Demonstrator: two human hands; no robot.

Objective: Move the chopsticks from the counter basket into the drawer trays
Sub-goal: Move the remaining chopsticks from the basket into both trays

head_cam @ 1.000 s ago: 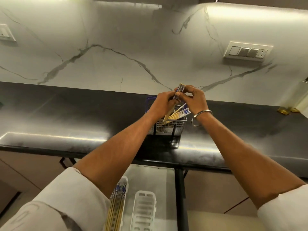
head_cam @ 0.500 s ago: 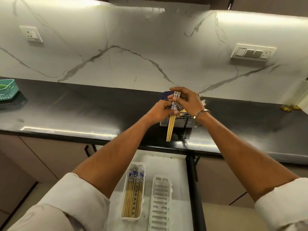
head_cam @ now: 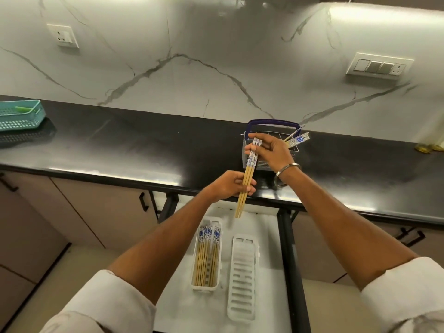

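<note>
Both hands hold one bundle of chopsticks above the open drawer: left hand grips the middle, right hand pinches the top.

Glossy black counter, wooden chopsticks, white plastic trays, wire basket

— What sort of place is this?
— A home kitchen. A black counter runs under a marble backsplash, with beige cabinets below.
— Anything else?
— A socket at ten o'clock, a switch plate at two (typical kitchen fittings), an open drawer at six with cutlery trays, and a teal basket at nine.
</note>
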